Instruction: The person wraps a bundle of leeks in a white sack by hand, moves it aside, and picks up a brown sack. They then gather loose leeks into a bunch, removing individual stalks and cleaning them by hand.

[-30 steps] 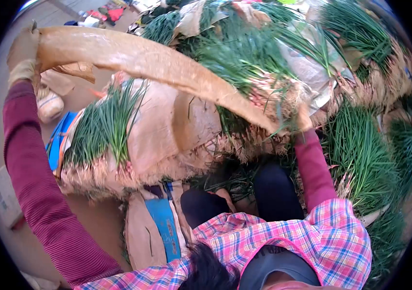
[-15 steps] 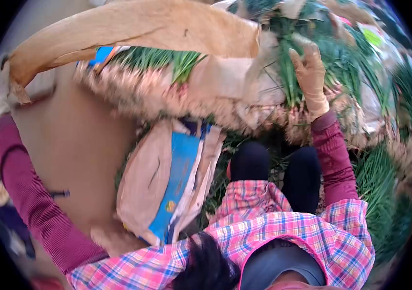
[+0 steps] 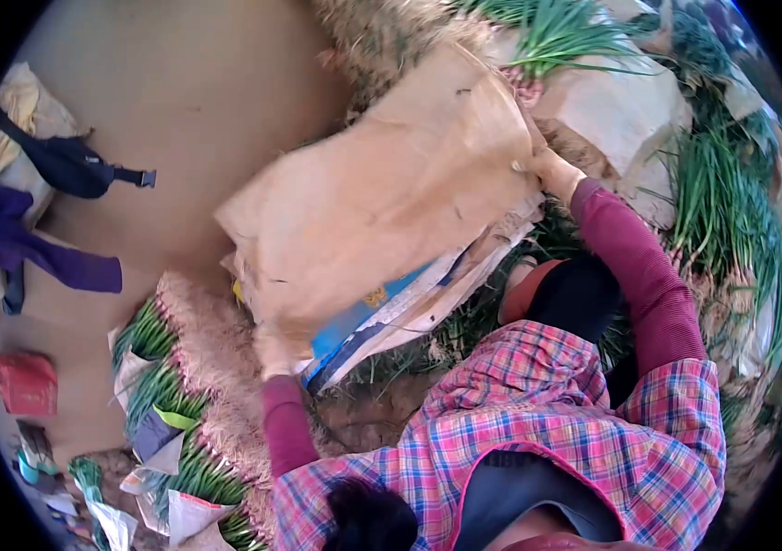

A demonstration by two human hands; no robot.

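A large brown paper sheet, apparently an opened sack, stretches between my gloved hands. My left hand grips its near left corner. At its far right edge, my right hand has its fingers closed around the paper. Beneath the sheet lies a stack of paper sacks, with blue and white edges showing. Some fingers of both hands are hidden behind the paper. Beyond my right hand rests a bunch of spring onions with pinkish bulbs.
Bundled spring onions with long roots form a row at the left. More green bunches and a pale sack lie on the right. On the floor are a black waist bag, purple clothing and a red object.
My view has turned left. The brown sheet has come down from above the onions onto the sack stack. My right hand, open over the onions before, now holds the sheet's right edge.
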